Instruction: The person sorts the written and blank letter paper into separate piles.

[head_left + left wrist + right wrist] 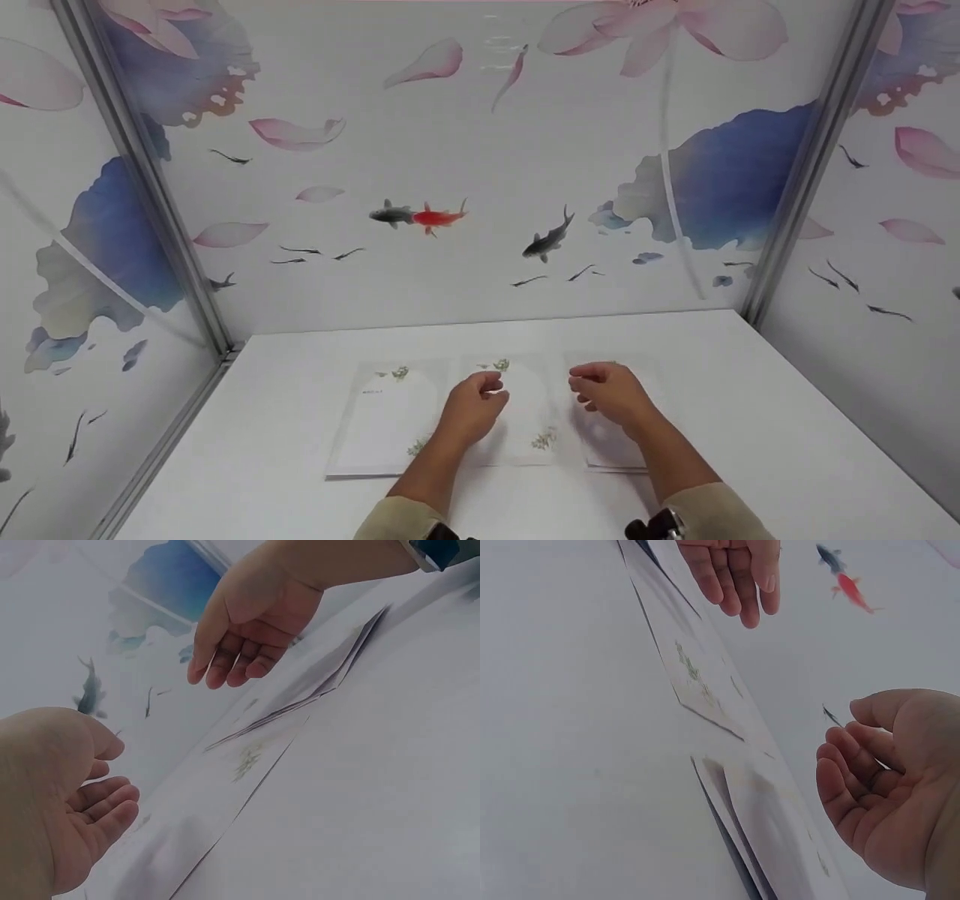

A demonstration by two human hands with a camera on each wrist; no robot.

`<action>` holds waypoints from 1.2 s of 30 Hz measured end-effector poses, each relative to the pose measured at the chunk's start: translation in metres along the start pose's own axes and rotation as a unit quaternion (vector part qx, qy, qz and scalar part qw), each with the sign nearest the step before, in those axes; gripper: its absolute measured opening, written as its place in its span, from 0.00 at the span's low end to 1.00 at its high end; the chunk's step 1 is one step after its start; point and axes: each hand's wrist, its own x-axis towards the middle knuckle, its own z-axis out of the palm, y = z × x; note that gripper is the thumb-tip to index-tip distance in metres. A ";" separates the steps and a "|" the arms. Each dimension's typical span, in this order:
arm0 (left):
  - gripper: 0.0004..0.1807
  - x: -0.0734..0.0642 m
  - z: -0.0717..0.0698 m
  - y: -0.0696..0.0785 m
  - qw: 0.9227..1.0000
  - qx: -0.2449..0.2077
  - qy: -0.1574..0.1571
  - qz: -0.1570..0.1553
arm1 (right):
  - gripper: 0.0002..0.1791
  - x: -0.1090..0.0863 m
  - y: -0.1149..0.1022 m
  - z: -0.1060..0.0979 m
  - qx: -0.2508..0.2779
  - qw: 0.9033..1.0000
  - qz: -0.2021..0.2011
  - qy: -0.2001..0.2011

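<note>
My left hand (pixel 474 409) hovers above the middle sheet of paper (pixel 526 409), its fingers loosely bent with nothing between them. Over the right-hand paper stack (pixel 611 448) floats my right hand (pixel 613 394), also holding nothing, fingers relaxed. To the left lies another stack of paper (pixel 382 431), white with small green plant prints at its corners; my left forearm covers part of its edge. In the left wrist view both the left hand (pixel 71 802) and the right hand (pixel 255 622) are apart from the paper. Layered, slightly lifted edges show on the right stack (pixel 761 840).
A white tabletop (pixel 255 420) bears the three papers in a row. Behind it stands a white back panel (pixel 465 277) printed with fish, petals and lotus leaves. Side panels with metal posts (pixel 161 195) flank the table left and right.
</note>
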 end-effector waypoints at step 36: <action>0.55 -0.009 -0.044 -0.027 0.952 0.244 -0.185 0.017 | 0.49 -0.015 -0.016 0.042 -0.286 0.937 -0.054 -0.195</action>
